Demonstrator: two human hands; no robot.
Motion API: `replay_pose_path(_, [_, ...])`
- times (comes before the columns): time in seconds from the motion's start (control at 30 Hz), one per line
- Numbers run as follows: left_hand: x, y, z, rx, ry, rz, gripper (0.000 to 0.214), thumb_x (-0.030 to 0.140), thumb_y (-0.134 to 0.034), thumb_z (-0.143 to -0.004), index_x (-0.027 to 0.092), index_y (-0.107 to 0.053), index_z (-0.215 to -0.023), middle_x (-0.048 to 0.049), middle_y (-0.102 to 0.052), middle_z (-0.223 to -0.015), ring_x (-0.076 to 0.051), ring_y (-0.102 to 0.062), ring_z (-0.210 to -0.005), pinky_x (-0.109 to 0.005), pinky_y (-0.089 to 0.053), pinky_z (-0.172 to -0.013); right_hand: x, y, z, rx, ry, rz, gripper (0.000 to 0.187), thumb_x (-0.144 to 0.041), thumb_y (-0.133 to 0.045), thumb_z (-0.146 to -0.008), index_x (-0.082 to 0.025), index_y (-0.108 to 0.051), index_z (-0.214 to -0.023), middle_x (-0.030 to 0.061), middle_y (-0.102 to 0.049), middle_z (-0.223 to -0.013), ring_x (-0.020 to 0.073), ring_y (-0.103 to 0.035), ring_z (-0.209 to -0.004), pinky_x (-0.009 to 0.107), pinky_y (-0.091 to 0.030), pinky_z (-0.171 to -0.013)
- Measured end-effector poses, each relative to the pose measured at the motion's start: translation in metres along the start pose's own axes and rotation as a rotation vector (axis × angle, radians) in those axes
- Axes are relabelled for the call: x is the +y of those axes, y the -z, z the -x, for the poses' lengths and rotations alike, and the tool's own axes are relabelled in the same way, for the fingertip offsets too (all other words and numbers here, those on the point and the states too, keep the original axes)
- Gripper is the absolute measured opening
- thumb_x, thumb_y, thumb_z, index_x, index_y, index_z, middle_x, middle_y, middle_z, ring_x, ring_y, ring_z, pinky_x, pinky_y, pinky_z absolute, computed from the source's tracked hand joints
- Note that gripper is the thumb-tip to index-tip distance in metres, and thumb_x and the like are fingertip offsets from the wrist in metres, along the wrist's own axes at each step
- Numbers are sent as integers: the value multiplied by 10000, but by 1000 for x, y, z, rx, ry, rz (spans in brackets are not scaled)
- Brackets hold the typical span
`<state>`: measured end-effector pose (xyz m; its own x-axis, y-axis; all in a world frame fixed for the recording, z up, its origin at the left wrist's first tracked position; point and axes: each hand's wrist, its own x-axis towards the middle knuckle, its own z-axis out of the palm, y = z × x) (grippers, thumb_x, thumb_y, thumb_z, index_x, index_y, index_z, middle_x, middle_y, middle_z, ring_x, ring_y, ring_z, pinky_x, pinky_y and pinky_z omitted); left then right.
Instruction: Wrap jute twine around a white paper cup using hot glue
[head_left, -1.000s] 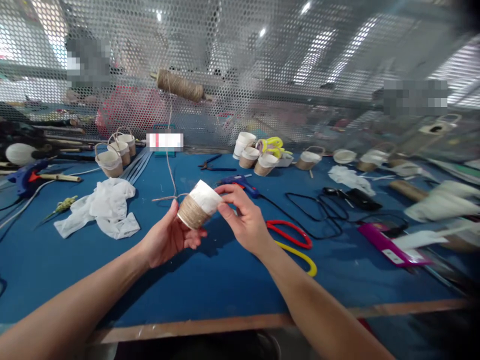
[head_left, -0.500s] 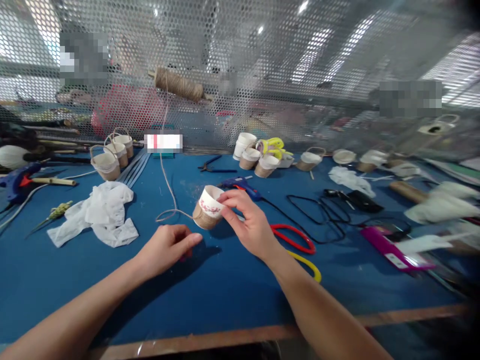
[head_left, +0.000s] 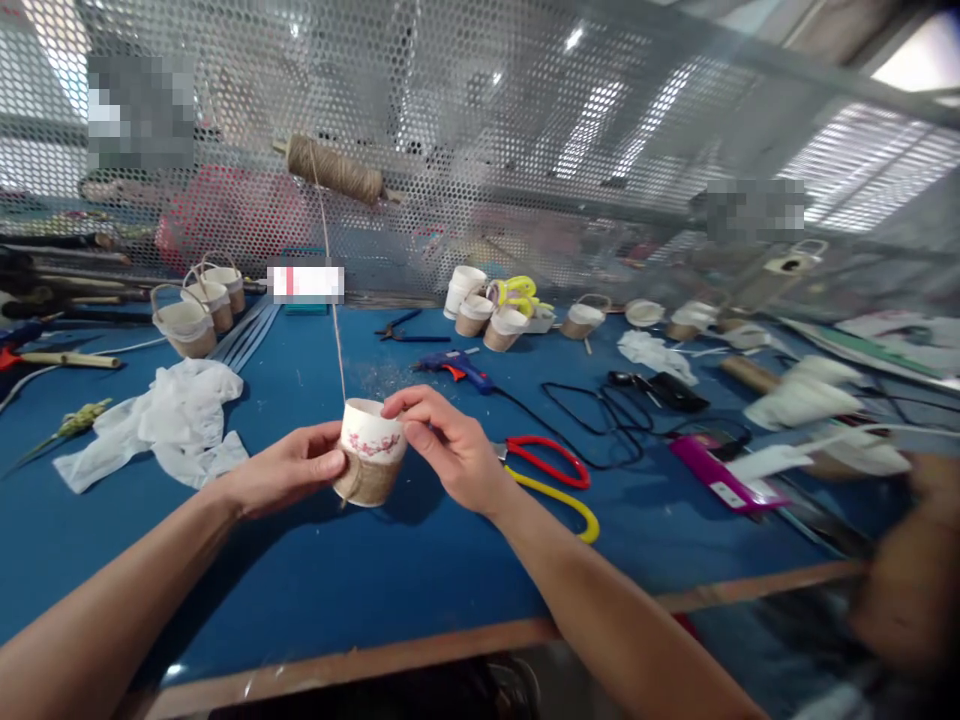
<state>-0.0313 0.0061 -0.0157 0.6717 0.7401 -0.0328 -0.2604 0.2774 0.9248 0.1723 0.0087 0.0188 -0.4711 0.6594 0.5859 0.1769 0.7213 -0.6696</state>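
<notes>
Head view: a blue work surface (head_left: 315,600) fills the lower area, backed by a perforated metal screen (head_left: 420,90). A twine spool (head_left: 334,168) is mounted in front of the screen. Handled cups (head_left: 191,330) stand at rear left, and a cup group (head_left: 506,330) stands at rear centre. A part of another person's arm (head_left: 911,570), blurred, shows at the right margin.

Workpiece: a white paper cup (head_left: 369,445) with a pink blossom print and a brown lower band. Position: between the left hand (head_left: 292,465) and the right hand (head_left: 446,440), nearly upright. Whether its base touches the surface cannot be determined. The left hand grips the left side, thumb in front, fingers largely hidden. The right hand pinches the rim at the right. A twine strand (head_left: 336,340) descends from the spool to the rear left of the rim.

Clearances: the front edge (head_left: 480,636) is brown; blue surface extends from it to the cup. Left: white cloth (head_left: 187,410), near the left wrist. Right: scissors (head_left: 555,452), just beside the right wrist. Behind: glue gun (head_left: 469,370) and pliers (head_left: 405,325), both apart from the hands.
</notes>
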Motion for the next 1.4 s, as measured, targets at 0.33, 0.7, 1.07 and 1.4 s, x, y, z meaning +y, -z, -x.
replay_pose_path(0.33, [1,-4,-1,91,-144,103,412,351,-732,-653,165,-632,-1006,-84,-674,-944,-172,-635,-787,-246,-492,-669,36,16,-11,185,-358,463,242,-299,-397,-872,-165,-564,-985,88,-612,-1024,167,-572,-916,302,-460,-782])
replay_pose_path(0.7, [6,-3,-5,329,-357,75,375,271,-674,-721,172,-540,-1057,-92,-639,-1001,-242,-647,-853,-346,-534,-691,47,66,-13,-438,-881,841,289,-381,-527,-794,-165,-608,-621,57,-631,-617,197,-596,-618,279,-406,-544])
replay_pose_path(1.07, [5,-3,-4,380,-352,53,332,260,-658,-737,163,-555,-1037,-86,-640,-1001,-200,-645,-821,-283,-541,-649,45,62,-11,-814,-941,921,266,-309,-496,-866,-172,-538,-1091,69,-559,-1103,177,-570,-906,380,-485,-764])
replay_pose_path(1.4, [4,-5,-2,378,-318,84,340,286,-685,-717,187,-582,-1025,-59,-640,-999,-199,-631,-846,-291,-550,-658,56,77,-9,-773,-858,1006,276,-305,-500,-864,-181,-530,-1109,73,-545,-1131,187,-562,-938,387,-478,-781])
